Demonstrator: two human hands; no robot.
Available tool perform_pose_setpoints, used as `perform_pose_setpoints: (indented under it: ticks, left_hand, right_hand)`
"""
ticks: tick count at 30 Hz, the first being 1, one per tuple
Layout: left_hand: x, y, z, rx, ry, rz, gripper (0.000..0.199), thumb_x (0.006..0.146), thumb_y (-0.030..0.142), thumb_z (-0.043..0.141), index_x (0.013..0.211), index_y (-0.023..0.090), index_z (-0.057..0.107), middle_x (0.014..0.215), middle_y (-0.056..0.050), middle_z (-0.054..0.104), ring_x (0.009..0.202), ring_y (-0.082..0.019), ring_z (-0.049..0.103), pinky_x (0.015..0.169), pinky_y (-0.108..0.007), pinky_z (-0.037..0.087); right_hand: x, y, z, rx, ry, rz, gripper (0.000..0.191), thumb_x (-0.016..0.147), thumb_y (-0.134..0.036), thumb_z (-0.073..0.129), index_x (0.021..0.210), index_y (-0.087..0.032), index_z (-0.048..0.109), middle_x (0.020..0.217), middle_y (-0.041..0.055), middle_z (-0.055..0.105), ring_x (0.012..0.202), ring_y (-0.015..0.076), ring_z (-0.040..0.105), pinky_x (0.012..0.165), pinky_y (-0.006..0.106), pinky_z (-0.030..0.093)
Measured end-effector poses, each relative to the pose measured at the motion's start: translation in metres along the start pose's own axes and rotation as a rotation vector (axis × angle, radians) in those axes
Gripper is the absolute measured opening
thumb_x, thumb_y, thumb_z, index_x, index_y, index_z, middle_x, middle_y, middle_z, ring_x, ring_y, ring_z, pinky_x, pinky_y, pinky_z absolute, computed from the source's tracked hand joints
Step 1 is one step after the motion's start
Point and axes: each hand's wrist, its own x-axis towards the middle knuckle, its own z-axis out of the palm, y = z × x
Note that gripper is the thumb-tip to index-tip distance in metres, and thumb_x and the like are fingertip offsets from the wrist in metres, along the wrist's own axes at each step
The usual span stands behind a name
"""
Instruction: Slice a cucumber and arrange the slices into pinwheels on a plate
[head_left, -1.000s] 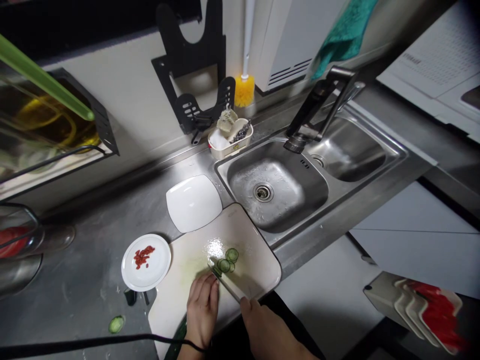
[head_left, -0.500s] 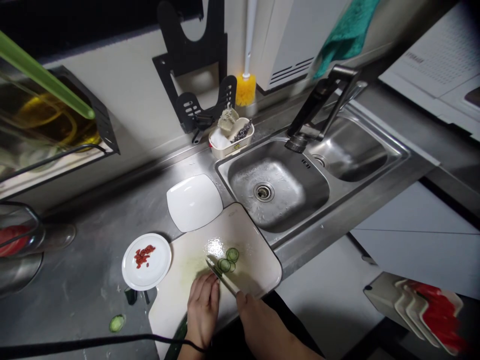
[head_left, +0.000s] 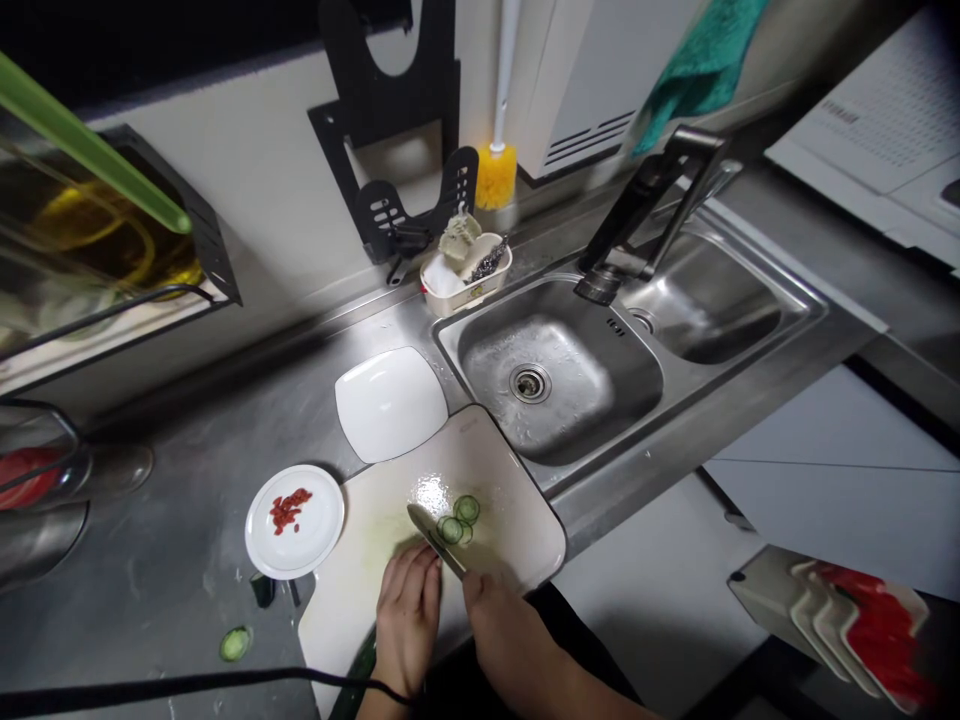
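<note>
Gripping the knife, the right hand has its fingers wrapped round the handle, low on the cutting board. Blade points up and to the left, its flat just beside the fingertips of the left hand. Left fingers lie pressed together and curled downward over the board; whether they pinch anything beneath, cannot tell, as the underside is hidden. Cucumber slices lie overlapping on the board, on the far side of the blade from the left hand. A dark green length of cucumber shows beside the left wrist, partly covered. Round plate, left of the board, bears small red pieces. Square white plate sits at the board's upper edge. Dark green end piece and pale cut piece rest on the counter, below the round plate.
</note>
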Motion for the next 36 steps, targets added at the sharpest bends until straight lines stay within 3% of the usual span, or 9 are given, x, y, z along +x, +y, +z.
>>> perform_pose_setpoints:
  ticks: [5, 11, 20, 25, 36]
  left_hand:
    - [0.000, 0.000, -0.001, -0.007, 0.000, -0.005, 0.018, 0.089, 0.017, 0.047, 0.100, 0.017, 0.062, 0.101, -0.006, 0.068, 0.097, -0.018, 0.062, 0.092, -0.038, 0.049]
    - [0.000, 0.001, -0.001, -0.011, 0.022, -0.006, 0.021, 0.088, 0.017, 0.046, 0.102, 0.017, 0.063, 0.102, -0.007, 0.068, 0.099, -0.018, 0.062, 0.091, -0.037, 0.050]
    - [-0.001, 0.000, -0.002, 0.017, 0.021, -0.005, 0.019, 0.088, 0.018, 0.047, 0.099, 0.018, 0.063, 0.101, -0.007, 0.067, 0.098, -0.018, 0.061, 0.090, -0.036, 0.051]
    - [-0.001, 0.002, -0.003, 0.007, 0.031, -0.016, 0.019, 0.089, 0.019, 0.046, 0.097, 0.018, 0.064, 0.099, -0.007, 0.067, 0.097, -0.018, 0.062, 0.090, -0.035, 0.051]
    - [-0.001, 0.000, -0.002, -0.010, 0.007, -0.020, 0.018, 0.089, 0.017, 0.046, 0.099, 0.018, 0.061, 0.100, -0.005, 0.067, 0.097, -0.017, 0.061, 0.090, -0.033, 0.050]
  right_hand:
    - [0.003, 0.002, 0.003, -0.004, -0.003, -0.005, 0.040, 0.081, 0.001, 0.031, 0.105, -0.012, 0.059, 0.097, 0.0121, 0.066, 0.085, 0.0216, 0.064, 0.068, 0.026, 0.048]
    - [-0.011, 0.010, -0.009, 0.026, -0.016, -0.024, 0.044, 0.080, 0.001, 0.031, 0.115, -0.010, 0.056, 0.102, 0.0133, 0.065, 0.089, 0.0221, 0.064, 0.072, 0.026, 0.047]
    - [-0.043, 0.012, -0.020, -0.029, -0.097, 0.032, 0.048, 0.076, 0.005, 0.031, 0.110, -0.014, 0.059, 0.098, 0.0118, 0.067, 0.079, 0.0206, 0.066, 0.061, 0.024, 0.043]
    - [-0.046, 0.009, -0.025, -0.054, -0.133, 0.043, 0.047, 0.078, 0.005, 0.031, 0.112, -0.015, 0.057, 0.100, 0.0114, 0.067, 0.080, 0.0196, 0.067, 0.059, 0.022, 0.043]
    - [-0.045, 0.010, -0.019, -0.026, -0.090, 0.032, 0.044, 0.075, 0.006, 0.034, 0.105, -0.014, 0.059, 0.094, 0.0118, 0.068, 0.077, 0.0212, 0.067, 0.059, 0.023, 0.044]
